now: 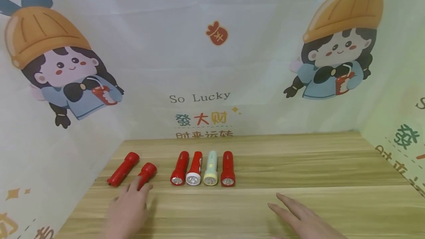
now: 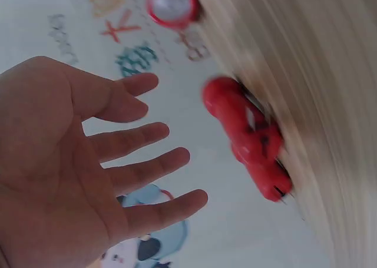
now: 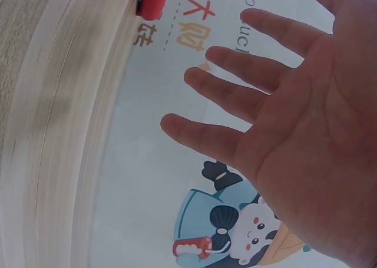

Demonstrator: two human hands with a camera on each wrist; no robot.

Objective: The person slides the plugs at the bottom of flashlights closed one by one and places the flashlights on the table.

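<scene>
My left hand [image 1: 127, 209] is over the left of the table, its fingers overlapping the near end of a red flashlight [image 1: 149, 170] in the head view. In the left wrist view that hand's fingers [image 2: 156, 179] are spread, with nothing held and a gap before the red flashlights. Another red flashlight [image 1: 124, 169] lies slantwise farther left. Toward the middle stand side by side a red flashlight [image 1: 180, 165], a red one with a white head [image 1: 195, 167], a pale green one [image 1: 211, 167] and a red one [image 1: 227, 167], lenses facing me. My right hand [image 1: 300, 218], fingers spread, hovers at the right, holding nothing.
The wood-grain table [image 1: 315, 165] extends to a printed cloth backdrop [image 1: 259, 84] at the back. Cloth with cartoon figures and lettering also rises along the left and right sides.
</scene>
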